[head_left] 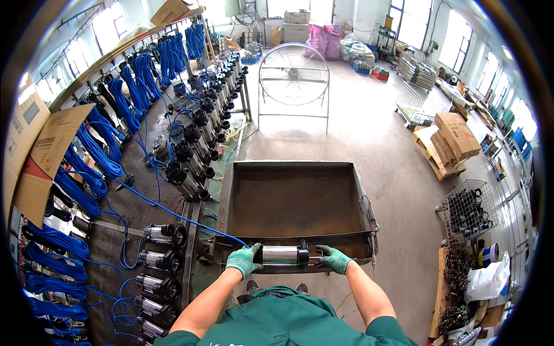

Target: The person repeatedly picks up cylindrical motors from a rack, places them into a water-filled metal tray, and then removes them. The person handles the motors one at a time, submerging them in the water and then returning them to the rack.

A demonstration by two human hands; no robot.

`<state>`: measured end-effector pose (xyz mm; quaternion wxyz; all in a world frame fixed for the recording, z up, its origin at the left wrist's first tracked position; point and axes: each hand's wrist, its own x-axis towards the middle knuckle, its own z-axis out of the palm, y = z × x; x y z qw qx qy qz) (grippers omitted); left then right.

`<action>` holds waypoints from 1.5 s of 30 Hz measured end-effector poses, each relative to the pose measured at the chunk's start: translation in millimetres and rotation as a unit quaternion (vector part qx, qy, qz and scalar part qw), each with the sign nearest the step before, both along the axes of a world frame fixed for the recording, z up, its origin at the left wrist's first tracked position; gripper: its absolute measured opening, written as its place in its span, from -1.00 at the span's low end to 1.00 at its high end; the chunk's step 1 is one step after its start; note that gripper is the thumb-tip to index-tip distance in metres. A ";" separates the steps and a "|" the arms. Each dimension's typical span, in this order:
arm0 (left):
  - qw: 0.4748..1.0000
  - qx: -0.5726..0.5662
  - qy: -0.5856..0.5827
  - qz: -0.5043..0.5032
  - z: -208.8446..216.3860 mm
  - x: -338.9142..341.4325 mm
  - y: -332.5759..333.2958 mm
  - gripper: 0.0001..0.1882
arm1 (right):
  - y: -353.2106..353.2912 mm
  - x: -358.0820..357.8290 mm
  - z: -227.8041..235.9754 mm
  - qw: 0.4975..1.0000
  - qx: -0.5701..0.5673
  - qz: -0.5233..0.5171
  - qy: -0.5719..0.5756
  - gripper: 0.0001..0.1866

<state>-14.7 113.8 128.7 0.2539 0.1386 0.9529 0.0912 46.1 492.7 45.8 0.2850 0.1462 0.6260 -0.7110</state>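
Cylinder (281, 255), end hidden by left hand (243, 261); right fingers (325, 252) apparently touching rod (314, 259).

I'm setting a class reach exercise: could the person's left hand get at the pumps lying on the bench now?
Probably not yet: the left hand grips another pump. Once freed, it should find open space toward the lying pumps, the blue cable passing nearby.

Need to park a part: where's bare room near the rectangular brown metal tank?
Bare: grey concrete floor right of the tank, toward brown cardboard cartons; between tank and round wire fan.
Crowded: tank's near end, black-ended silver cylinder between green-gloved hands; dark bench, coiled blue cables, silver-black pumps.
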 end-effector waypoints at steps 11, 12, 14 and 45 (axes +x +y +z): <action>0.984 0.139 0.077 0.083 -8.2 12.0 -17.4 -0.09 | -0.7 -16.7 -1.2 0.881 0.379 0.265 0.095 -0.60; 0.967 0.197 0.112 0.118 -9.6 15.1 -22.9 -0.19 | -4.4 -11.1 9.0 0.924 0.325 0.195 0.053 -0.60; 0.943 0.250 0.136 0.171 -10.3 19.1 -34.3 -0.46 | -7.1 -5.1 3.4 0.968 0.243 0.059 0.013 -0.63; 0.578 0.798 -0.127 0.112 115.6 24.5 54.1 -0.68 | 137.0 41.4 -99.9 0.701 0.030 -0.713 0.022 -0.82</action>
